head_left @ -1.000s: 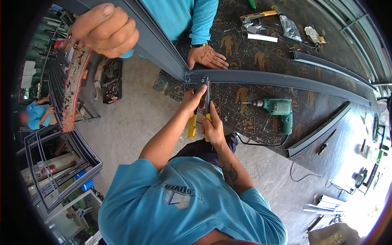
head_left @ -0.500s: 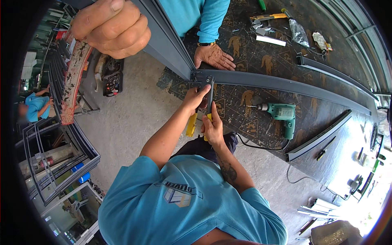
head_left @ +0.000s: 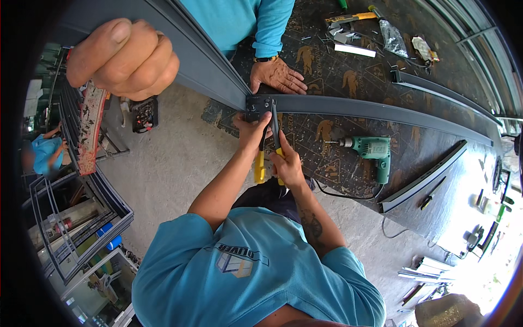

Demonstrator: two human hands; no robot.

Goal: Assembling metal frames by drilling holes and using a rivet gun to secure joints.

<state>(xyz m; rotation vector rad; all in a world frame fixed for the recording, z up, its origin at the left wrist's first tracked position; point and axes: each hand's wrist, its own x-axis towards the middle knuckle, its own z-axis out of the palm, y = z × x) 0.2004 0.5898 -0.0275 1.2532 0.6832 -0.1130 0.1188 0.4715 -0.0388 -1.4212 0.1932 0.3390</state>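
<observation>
A hand riveter (head_left: 261,108) with dark arms and yellow grips is held at the corner where two dark grey metal profiles meet. My left hand (head_left: 253,132) is closed around the riveter near its head, the thumb lying along it. Lower down, my right hand (head_left: 289,166) grips one long handle. The other yellow handle (head_left: 260,168) hangs a little apart on the left. One grey profile (head_left: 348,105) lies across the table; the other profile (head_left: 204,57) rises toward the upper left. The rivet itself cannot be made out.
A co-worker's fist (head_left: 122,60) is at the raised profile; their other hand (head_left: 279,75) lies flat on the dark table (head_left: 348,131). A green corded drill (head_left: 373,150), a hammer (head_left: 354,19) and a short profile (head_left: 425,177) lie there. Stacked frames (head_left: 81,218) stand left.
The riveter's head has shifted slightly left at the corner, and its handles are tilted differently. My right hand has moved slightly with its handle. The co-worker's fist appears farther left and lower.
</observation>
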